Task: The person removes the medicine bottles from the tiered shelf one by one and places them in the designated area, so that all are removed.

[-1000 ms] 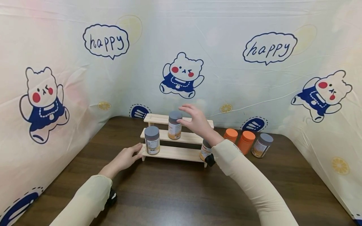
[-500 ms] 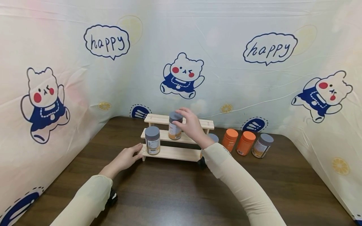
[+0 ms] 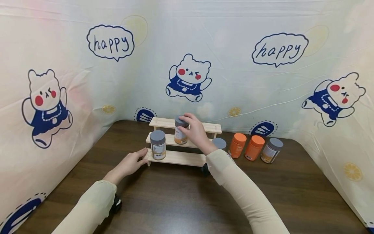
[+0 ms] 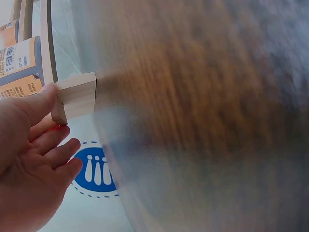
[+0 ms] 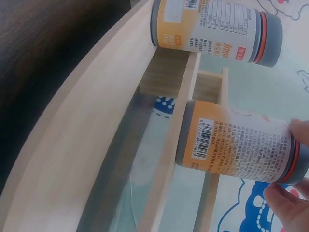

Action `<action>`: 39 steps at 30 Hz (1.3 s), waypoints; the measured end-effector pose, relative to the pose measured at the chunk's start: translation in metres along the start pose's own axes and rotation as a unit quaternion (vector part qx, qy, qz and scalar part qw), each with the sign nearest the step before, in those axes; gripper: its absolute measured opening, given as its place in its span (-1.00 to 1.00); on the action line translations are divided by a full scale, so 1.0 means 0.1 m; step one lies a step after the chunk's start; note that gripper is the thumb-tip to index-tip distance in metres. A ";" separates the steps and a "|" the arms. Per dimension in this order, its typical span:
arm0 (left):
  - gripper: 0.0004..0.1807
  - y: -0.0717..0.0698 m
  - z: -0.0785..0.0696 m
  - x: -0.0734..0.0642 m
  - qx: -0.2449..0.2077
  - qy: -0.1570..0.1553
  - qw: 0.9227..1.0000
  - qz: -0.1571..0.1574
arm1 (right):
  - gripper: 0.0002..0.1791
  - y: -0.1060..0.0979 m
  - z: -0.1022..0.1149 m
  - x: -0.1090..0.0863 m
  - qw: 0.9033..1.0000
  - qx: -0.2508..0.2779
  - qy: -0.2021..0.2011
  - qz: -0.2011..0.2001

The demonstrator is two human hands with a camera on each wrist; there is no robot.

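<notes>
A three-tier wooden shelf stands on the table. My left hand pinches the left end of its lowest tier, thumb above and fingers below in the left wrist view. On the middle tier, a grey-lidded jar with a white and orange label stands upright. My right hand grips that jar by its lid; in the right wrist view, thumb and fingers lie on either side of the lid of the jar. A similar jar sits at the left of the lowest tier.
Right of the shelf stand two orange jars and another grey-lidded jar. One more grey lid shows behind my right wrist, its body mostly hidden. A printed cloth encloses the table at the back and sides.
My right hand has come down and left, its fingers closing round the lid of the middle-tier jar. The right forearm has shifted left, uncovering the orange jars. The left hand stays put.
</notes>
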State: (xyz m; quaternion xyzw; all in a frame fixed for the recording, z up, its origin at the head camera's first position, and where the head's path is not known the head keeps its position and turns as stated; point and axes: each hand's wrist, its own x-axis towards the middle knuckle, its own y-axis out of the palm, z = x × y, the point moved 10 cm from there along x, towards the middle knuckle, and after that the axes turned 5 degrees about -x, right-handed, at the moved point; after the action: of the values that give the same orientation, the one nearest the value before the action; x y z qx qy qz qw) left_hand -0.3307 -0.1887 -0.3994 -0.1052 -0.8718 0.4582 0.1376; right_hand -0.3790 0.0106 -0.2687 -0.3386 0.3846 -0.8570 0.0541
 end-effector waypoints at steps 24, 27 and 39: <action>-0.46 -0.02 -0.04 -0.01 0.000 0.001 1.000 -0.003 | -0.57 0.00 0.01 0.01 1.000 -0.014 0.001 -0.014; -0.45 0.00 -0.02 0.00 -0.001 0.001 1.000 -0.001 | -0.58 -0.01 0.00 0.00 1.000 -0.015 0.008 -0.012; -0.45 0.00 0.00 0.00 -0.003 0.003 1.000 -0.006 | -0.61 -0.21 0.05 0.02 0.999 -0.013 0.016 -0.029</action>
State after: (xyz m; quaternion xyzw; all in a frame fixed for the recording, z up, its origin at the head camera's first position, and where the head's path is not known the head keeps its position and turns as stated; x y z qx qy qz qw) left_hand -0.3312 -0.1886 -0.3996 -0.1019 -0.8735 0.4540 0.1430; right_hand -0.3735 0.0219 -0.2506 -0.3365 0.3870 -0.8583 0.0189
